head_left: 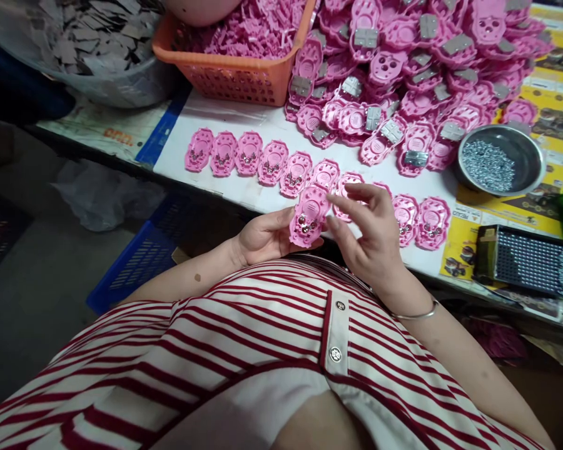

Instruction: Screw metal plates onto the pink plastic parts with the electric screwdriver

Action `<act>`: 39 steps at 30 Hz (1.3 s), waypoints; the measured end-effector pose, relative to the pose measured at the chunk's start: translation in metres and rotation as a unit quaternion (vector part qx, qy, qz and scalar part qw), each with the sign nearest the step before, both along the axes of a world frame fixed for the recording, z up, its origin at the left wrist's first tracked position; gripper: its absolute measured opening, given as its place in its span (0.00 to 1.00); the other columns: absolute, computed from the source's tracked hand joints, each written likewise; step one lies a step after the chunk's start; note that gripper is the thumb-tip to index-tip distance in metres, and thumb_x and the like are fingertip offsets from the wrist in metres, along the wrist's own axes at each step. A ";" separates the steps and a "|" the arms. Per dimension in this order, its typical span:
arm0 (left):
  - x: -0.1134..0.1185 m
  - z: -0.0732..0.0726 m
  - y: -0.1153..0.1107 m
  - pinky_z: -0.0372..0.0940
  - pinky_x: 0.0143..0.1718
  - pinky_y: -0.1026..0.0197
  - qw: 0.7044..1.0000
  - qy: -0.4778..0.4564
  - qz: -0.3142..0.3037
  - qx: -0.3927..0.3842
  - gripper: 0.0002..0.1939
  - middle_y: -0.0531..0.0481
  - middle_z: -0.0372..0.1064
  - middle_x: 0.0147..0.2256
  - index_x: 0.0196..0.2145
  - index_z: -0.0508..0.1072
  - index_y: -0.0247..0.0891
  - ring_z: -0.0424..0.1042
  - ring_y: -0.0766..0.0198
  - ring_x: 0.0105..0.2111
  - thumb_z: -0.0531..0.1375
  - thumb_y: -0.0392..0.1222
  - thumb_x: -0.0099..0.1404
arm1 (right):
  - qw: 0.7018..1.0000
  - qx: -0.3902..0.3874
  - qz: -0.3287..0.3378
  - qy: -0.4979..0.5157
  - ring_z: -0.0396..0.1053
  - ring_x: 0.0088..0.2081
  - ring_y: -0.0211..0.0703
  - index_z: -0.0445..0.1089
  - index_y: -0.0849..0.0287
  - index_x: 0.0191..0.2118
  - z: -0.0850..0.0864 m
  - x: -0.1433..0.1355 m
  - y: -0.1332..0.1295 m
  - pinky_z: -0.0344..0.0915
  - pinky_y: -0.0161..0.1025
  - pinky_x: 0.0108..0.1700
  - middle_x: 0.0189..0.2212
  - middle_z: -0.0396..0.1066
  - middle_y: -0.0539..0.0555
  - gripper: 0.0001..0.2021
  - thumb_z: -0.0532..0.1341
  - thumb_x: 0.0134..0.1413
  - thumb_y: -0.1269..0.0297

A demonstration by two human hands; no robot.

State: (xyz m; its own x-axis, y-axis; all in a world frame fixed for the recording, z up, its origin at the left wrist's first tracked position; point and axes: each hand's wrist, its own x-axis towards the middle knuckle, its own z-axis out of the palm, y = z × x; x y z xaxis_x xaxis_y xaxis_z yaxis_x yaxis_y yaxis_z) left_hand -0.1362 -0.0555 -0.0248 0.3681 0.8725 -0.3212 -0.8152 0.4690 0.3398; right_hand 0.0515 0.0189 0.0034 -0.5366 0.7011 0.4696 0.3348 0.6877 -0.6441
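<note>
Low in front of my body, my left hand (265, 239) is closed on a pink plastic shell (311, 209), gripping it from its left side and below. Small shiny metal pieces show in the shell's lower half. My right hand (374, 234) is beside it, fingers apart; its index fingertip and thumb are at the shell's right edge, and I cannot tell whether they touch. Behind both hands runs a row of similar pink shells (248, 153) along the table edge, several with metal pieces in them. My right hand partly hides some of that row.
A large heap of pink shells with metal plates (394, 75) lies at the back. An orange basket (234, 78) holds small pink parts. At right are a metal bowl of screws (537, 162) and a black tray (485, 253) of small metal parts. A clear tub (117, 87) stands back left.
</note>
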 end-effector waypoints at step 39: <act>0.005 0.000 0.000 0.73 0.41 0.61 1.000 -0.012 0.008 0.004 0.10 0.45 0.77 0.35 0.44 0.77 0.31 0.79 0.61 0.35 0.57 0.34 0.69 | 0.943 0.260 0.100 -0.183 0.63 0.61 0.55 0.65 0.49 0.58 -0.002 0.009 0.000 0.67 0.55 0.56 0.61 0.63 0.63 0.22 0.61 0.59 0.55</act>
State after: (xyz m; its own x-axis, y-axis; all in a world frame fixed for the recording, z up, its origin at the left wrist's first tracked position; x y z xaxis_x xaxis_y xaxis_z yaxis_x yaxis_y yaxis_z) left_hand -0.1317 -0.0557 -0.0248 0.3620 0.8805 -0.3061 -0.8300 0.4539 0.3242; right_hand 0.0600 0.0192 0.0009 -0.8264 0.2945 0.4799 0.2994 0.9517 -0.0685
